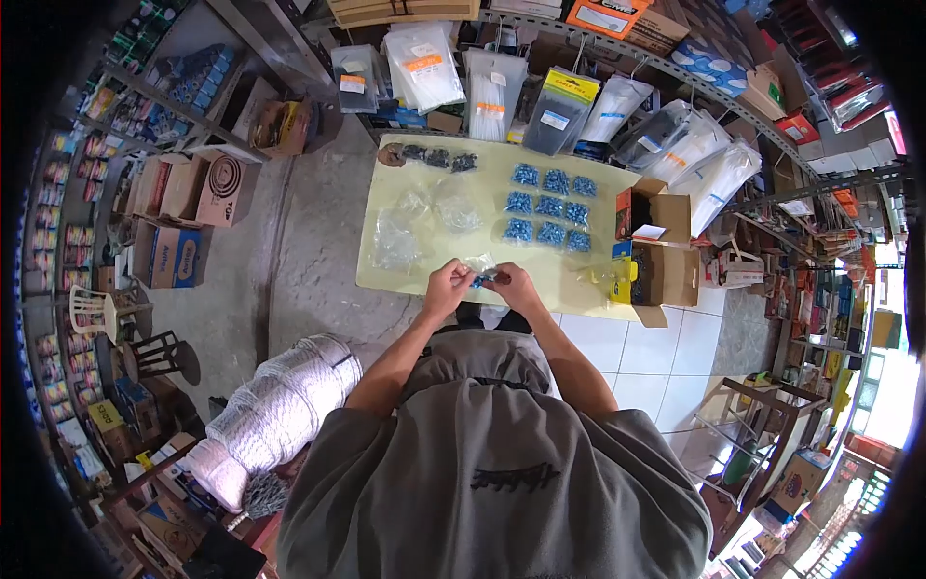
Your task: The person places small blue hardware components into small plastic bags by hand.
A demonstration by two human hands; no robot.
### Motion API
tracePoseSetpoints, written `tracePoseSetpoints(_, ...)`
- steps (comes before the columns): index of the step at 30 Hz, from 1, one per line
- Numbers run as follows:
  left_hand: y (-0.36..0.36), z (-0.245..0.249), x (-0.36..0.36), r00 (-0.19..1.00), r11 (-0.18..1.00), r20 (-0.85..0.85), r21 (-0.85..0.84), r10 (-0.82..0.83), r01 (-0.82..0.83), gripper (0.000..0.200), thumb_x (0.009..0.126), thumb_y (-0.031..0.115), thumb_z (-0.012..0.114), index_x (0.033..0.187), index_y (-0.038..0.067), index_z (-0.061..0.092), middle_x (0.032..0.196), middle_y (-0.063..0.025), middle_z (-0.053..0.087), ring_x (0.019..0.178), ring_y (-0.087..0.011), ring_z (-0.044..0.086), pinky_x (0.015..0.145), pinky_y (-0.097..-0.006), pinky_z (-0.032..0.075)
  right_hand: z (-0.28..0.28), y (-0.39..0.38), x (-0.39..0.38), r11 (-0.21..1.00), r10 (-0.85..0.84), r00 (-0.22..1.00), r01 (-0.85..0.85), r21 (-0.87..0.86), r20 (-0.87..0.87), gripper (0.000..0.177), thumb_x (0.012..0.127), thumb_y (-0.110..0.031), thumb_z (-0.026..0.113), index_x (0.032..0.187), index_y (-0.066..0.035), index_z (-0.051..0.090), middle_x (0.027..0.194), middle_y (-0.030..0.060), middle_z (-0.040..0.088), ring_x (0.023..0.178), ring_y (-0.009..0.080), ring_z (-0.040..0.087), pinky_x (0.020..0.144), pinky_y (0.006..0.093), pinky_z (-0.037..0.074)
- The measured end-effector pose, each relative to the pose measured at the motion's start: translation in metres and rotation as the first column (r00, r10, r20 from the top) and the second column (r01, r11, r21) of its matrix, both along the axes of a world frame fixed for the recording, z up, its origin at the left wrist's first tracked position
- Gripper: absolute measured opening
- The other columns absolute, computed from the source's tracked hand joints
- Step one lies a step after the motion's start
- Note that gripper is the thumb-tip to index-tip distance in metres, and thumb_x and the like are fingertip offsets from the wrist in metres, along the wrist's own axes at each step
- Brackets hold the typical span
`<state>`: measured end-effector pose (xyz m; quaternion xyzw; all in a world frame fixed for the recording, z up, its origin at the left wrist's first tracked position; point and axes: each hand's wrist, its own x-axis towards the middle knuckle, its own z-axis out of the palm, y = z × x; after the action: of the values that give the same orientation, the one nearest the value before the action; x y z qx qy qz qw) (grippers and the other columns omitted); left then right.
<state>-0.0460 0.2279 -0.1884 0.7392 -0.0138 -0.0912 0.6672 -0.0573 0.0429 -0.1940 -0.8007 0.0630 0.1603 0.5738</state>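
Plastic bag and blue pieces: left hand and right hand are pinching them, fingertips drawn close (presumably against spilling).

Spiral-marked carton — "TO", then unclear; other print — blurred.

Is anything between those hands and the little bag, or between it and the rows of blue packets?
Nothing visible: the left hand and right hand hold the small bag; only tabletop shows between it and the blue packets.
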Motion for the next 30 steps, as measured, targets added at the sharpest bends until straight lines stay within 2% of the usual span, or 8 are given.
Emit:
tracePoseSetpoints(6,0.005,0.021,-0.002,0.999,0.997,-0.042,0.072,-0.005,0.008,0.021,0.081,0.007,0.069,0.101,0.002,0.063,0.085,-0.0134,0.067,0.078,-0.0195,0.067,0.074,-0.0297,0.053,-0.002,0.001,-0.006,0.999,-0.021,0.963,0.011,0.038,0.268,0.014,0.077,0.001,0.068,0.090,0.001,0.063,0.091,0.0122,0.064,0.078,0.0231,0.064,0.069,0.0328,0.052)
tracePoseSetpoints(10,0.011,0.008,0.002,0.943,0.900,0.129,0.364,-0.305,0.241,0.020,0.079,0.008,0.068,0.098,0.004,0.065,0.091,-0.0126,0.066,0.090,-0.0293,0.064,0.081,-0.0353,0.050,0.001,-0.003,-0.011,0.963,0.197,0.812,-0.056,-0.263,0.549,0.016,0.073,0.006,0.062,0.087,-0.001,0.059,0.097,0.0124,0.059,0.092,0.0279,0.060,0.078,0.0340,0.052)
tracePoseSetpoints(14,0.016,0.000,-0.013,0.777,0.725,0.251,0.595,-0.577,0.347,0.015,0.081,0.010,0.065,0.094,0.002,0.065,0.101,-0.0145,0.062,0.096,-0.0330,0.059,0.081,-0.0402,0.048,-0.014,-0.012,-0.029,0.917,0.364,0.774,-0.201,-0.345,0.518,0.013,0.075,0.003,0.061,0.088,0.001,0.060,0.101,0.0125,0.060,0.098,0.0318,0.059,0.085,0.0370,0.049)
tracePoseSetpoints(18,0.012,-0.005,-0.021,0.754,0.788,0.377,0.541,-0.538,0.292,0.015,0.083,0.010,0.063,0.094,0.000,0.063,0.102,-0.0160,0.060,0.095,-0.0346,0.058,0.080,-0.0413,0.047,-0.012,-0.014,-0.030,0.855,0.490,0.745,-0.310,-0.415,0.453,0.012,0.080,-0.004,0.062,0.092,0.000,0.062,0.103,0.0126,0.060,0.096,0.0299,0.060,0.082,0.0367,0.050)
tracePoseSetpoints(20,0.009,-0.001,-0.015,0.870,0.808,0.125,0.451,-0.477,0.378,0.017,0.085,0.011,0.062,0.097,-0.002,0.062,0.106,-0.0158,0.062,0.099,-0.0341,0.059,0.084,-0.0396,0.047,-0.007,-0.012,-0.026,0.920,0.365,0.840,-0.259,-0.295,0.402,0.015,0.079,-0.008,0.065,0.091,0.000,0.062,0.099,0.0119,0.063,0.089,0.0306,0.062,0.076,0.0353,0.052)
tracePoseSetpoints(24,-0.002,-0.017,-0.005,0.934,0.879,0.152,0.415,-0.323,0.236,0.016,0.087,0.010,0.061,0.096,-0.003,0.061,0.090,-0.0187,0.063,0.082,-0.0317,0.064,0.071,-0.0369,0.050,-0.019,-0.007,-0.021,0.994,0.067,0.961,-0.041,-0.104,0.270,0.012,0.082,-0.009,0.068,0.085,0.002,0.065,0.086,0.0170,0.065,0.074,0.0272,0.066,0.068,0.0360,0.055)
tracePoseSetpoints(28,-0.014,-0.022,-0.004,0.969,0.908,0.134,0.395,-0.207,0.139,0.014,0.086,0.013,0.062,0.088,-0.001,0.060,0.076,-0.0167,0.062,0.075,-0.0333,0.063,0.067,-0.0414,0.049,-0.027,-0.002,-0.016,0.994,-0.031,0.948,0.061,-0.087,0.317,0.018,0.081,-0.015,0.071,0.081,0.003,0.066,0.081,0.0176,0.066,0.068,0.0236,0.066,0.061,0.0352,0.053)
tracePoseSetpoints(30,-0.018,-0.025,-0.001,0.986,0.872,0.052,0.476,-0.160,0.117,0.017,0.084,0.016,0.065,0.086,0.000,0.059,0.072,-0.0160,0.063,0.069,-0.0322,0.063,0.063,-0.0391,0.049,-0.027,-0.001,-0.017,0.960,-0.040,0.960,0.113,-0.256,0.276,0.023,0.078,-0.020,0.074,0.078,0.003,0.067,0.071,0.0143,0.066,0.064,0.0213,0.066,0.059,0.0320,0.051)
